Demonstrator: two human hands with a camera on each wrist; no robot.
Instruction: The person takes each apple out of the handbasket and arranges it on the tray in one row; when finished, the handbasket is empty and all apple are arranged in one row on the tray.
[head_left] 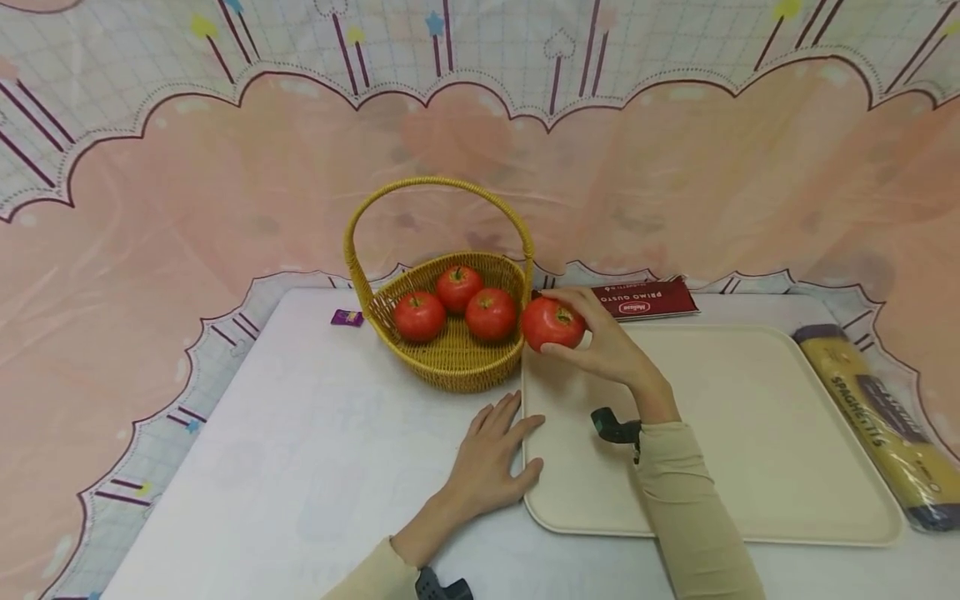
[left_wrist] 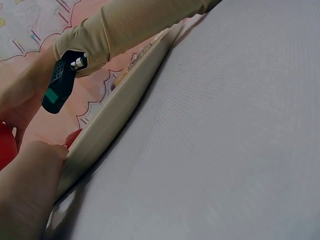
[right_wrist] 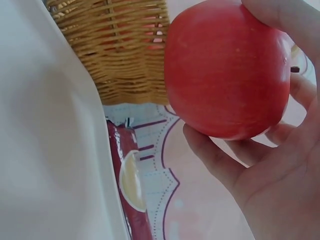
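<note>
My right hand (head_left: 603, 346) grips a red apple (right_wrist: 227, 70) between thumb and fingers, above the tray's far left corner and right beside the basket's rim. A short dark stem sticks out of the apple. The yellow wicker basket (head_left: 461, 379) with a tall hoop handle holds three more red apples: one on the left (head_left: 420, 317), one at the back (head_left: 459, 288) and one on the right (head_left: 491, 314). My left hand (head_left: 491, 454) lies with fingers extended at the left edge of the cream tray (head_left: 720, 433), thumb and index finger reaching over its rim.
Behind the tray lies a dark red packet (head_left: 645, 298). A yellow spaghetti pack (head_left: 873, 417) lies along the tray's right side. Left of the basket is a small purple wrapped item (head_left: 347, 317). A patterned curtain (head_left: 300, 183) hangs behind the white table (head_left: 300, 467).
</note>
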